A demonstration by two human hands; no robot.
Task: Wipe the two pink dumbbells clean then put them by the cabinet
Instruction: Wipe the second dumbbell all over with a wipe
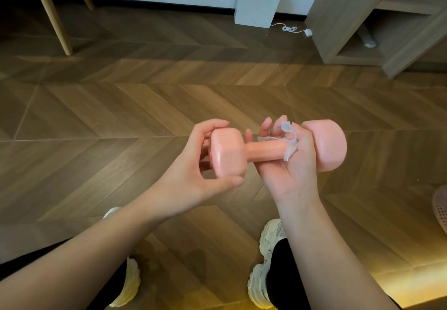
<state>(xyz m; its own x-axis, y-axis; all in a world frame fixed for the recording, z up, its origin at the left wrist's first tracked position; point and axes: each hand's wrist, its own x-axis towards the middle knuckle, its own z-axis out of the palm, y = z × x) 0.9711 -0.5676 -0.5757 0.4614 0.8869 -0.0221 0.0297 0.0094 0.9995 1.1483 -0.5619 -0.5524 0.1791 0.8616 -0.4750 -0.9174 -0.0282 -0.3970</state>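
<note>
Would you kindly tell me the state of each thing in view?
dumbbell, held level above the floor, handle glossy.
wipe, crumpled against the handle.
left hand, grips one head.
right hand, curled round handle and wipe.
cabinet, open at the front.
cable, loose on the floor.

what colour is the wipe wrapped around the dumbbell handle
White, thin and slightly see-through. The wipe shows best in the head view, held by the right hand against the pink dumbbell.

Dumbbell (261,151) glossy smooth pink coating; wipe (291,144) thin, translucent; floor (145,101) wood-grain.
</note>
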